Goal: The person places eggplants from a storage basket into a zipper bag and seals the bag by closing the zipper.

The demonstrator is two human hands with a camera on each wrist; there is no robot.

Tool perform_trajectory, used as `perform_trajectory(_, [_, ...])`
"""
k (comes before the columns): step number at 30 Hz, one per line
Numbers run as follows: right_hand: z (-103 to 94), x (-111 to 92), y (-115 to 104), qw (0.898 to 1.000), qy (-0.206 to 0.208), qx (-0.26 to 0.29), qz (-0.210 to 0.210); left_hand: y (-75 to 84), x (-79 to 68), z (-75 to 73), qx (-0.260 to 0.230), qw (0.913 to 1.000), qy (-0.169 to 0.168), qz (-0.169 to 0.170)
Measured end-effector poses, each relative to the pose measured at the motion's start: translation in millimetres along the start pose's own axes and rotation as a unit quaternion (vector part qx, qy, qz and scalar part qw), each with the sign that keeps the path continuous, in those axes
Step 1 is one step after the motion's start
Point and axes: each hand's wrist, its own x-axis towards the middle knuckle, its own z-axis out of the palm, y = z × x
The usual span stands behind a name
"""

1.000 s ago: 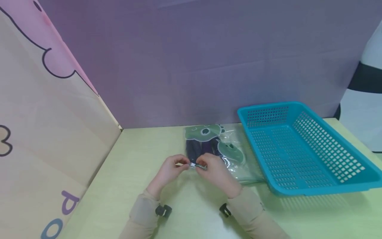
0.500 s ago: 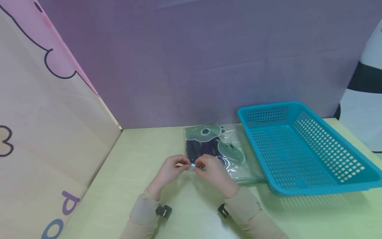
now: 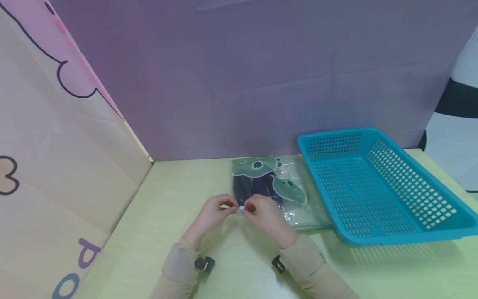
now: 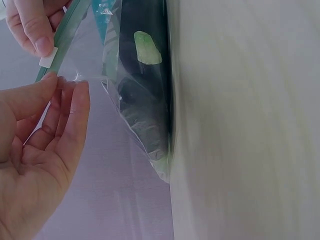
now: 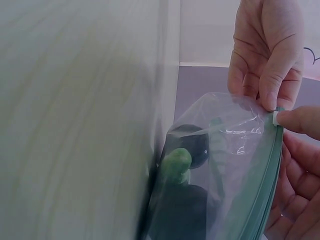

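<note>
A clear slider zip bag (image 3: 304, 216) with green printed patches lies on the table. Inside are dark purple, long things (image 3: 244, 187) that look like eggplants; a light green stem (image 5: 177, 162) shows through the plastic in the right wrist view. My left hand (image 3: 214, 211) pinches the bag's top corner between thumb and fingertips. Just beside it, my right hand (image 3: 267, 214) pinches the white slider (image 4: 48, 58) on the green zip strip (image 5: 272, 175). The strip is lifted off the table, and the slider sits close to the left fingertips.
To the right of the bag stands a blue perforated basket (image 3: 358, 239), its left rim next to the plastic. A purple-grey cloth wall (image 3: 239, 83) rises behind the table (image 3: 168, 187). A printed cream panel (image 3: 74, 166) borders the left side.
My right hand has moved slightly left, bringing the slider nearer to the left fingertips. My left hand has stayed almost still at the bag's corner.
</note>
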Motion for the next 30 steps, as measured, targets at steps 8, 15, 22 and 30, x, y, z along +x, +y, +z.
perform_trajectory(8, [-0.5, 1, 0, 1.000, -0.020, 0.015, 0.003, -1.5, 0.3, 0.6, 0.009, 0.9999, 0.000, 0.013])
perform_trajectory(15, [1.0, 0, 1, 0.999, -0.023, 0.034, 0.002, -1.0, -0.1, 0.0, 0.011, 0.9999, -0.001, 0.011])
perform_trajectory(22, [4.0, -1, 6, 1.000, -0.016, 0.025, -0.008, -2.5, -1.5, -1.9, 0.011, 0.9999, 0.005, 0.011])
perform_trajectory(30, [6.0, -1, 10, 1.000, -0.012, 0.028, -0.006, -3.9, -0.5, -2.2, 0.008, 0.9999, 0.007, 0.008])
